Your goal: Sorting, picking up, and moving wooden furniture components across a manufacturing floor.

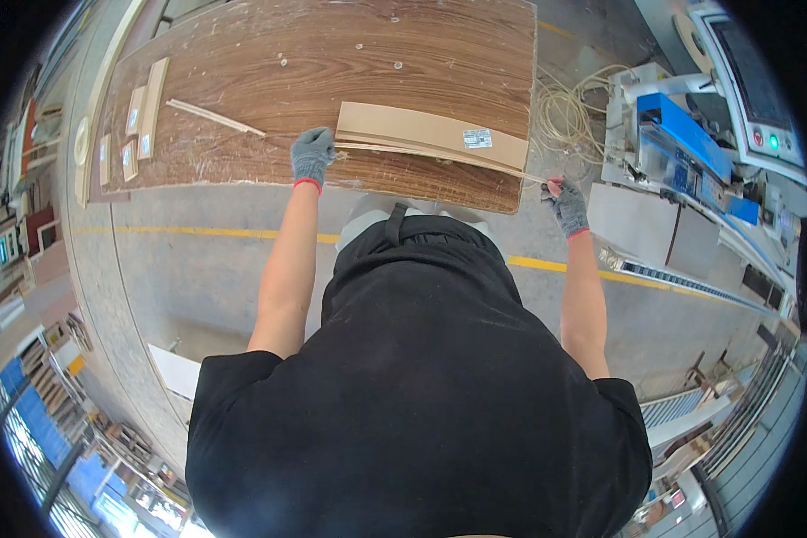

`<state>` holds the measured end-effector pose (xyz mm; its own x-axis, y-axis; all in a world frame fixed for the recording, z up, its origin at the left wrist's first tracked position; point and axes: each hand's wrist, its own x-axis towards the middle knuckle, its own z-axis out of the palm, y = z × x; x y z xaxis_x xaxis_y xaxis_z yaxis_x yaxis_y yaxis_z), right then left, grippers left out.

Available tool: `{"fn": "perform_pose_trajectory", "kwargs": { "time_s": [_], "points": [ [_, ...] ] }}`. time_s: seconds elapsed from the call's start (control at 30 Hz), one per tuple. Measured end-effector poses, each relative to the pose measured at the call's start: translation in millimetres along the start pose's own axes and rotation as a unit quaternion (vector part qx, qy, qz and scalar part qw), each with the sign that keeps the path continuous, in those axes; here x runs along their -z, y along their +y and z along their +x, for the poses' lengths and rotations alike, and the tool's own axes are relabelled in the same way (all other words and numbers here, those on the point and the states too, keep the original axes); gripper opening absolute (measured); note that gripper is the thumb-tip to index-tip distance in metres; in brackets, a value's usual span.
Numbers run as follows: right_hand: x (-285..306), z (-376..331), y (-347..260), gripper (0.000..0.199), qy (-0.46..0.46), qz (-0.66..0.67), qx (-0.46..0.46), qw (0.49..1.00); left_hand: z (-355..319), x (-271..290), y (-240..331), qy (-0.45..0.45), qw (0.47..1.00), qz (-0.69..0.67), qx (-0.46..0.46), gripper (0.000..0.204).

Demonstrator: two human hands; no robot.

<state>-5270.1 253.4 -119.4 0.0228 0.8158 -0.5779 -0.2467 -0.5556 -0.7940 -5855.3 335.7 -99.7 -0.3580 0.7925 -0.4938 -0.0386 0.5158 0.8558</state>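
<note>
A long, thin pale strip (439,155) spans the space between my two gloved hands along the table's near edge. My left hand (312,156), in a grey glove with a red cuff, is closed at the strip's left end. Beyond the table's right edge, my right hand (568,210) pinches the other end, bare fingertips showing from its grey glove. Just behind the strip lies a flat tan board (403,122) with a white label (477,139) near its right end. The strip partly overlaps the board's near edge.
The brown wood-grain table (332,54) carries two thin sticks (215,117) and several short labelled boards (153,108) at left. A coiled pale hose (569,103) hangs off the right side. Beyond it stands a machine with a blue cover (683,134) and a screen (753,72).
</note>
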Motion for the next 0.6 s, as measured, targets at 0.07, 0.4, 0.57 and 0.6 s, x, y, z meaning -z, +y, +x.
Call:
{"fn": "perform_pose_trajectory", "kwargs": {
  "time_s": [0.07,0.4,0.57,0.6],
  "points": [
    [-4.9,-6.8,1.1,0.02,0.006,0.004,0.003,1.0,3.3,10.3,0.0,0.015,0.998,0.048,-0.023,0.015],
    [-9.1,-9.1,-0.6,0.02,0.07,-0.007,0.005,0.998,6.9,-3.4,13.3,-0.045,0.998,-0.014,0.046,0.023],
    [-11.4,1.3,-6.8,0.019,0.081,-0.043,-0.01,0.996,22.4,-3.1,4.2,-0.077,0.981,0.176,-0.038,0.027],
    [-9.8,3.0,-8.5,0.02,0.078,-0.048,-0.019,0.996,19.1,-6.7,6.5,-0.045,0.979,0.189,-0.06,0.029]
  ]
}}
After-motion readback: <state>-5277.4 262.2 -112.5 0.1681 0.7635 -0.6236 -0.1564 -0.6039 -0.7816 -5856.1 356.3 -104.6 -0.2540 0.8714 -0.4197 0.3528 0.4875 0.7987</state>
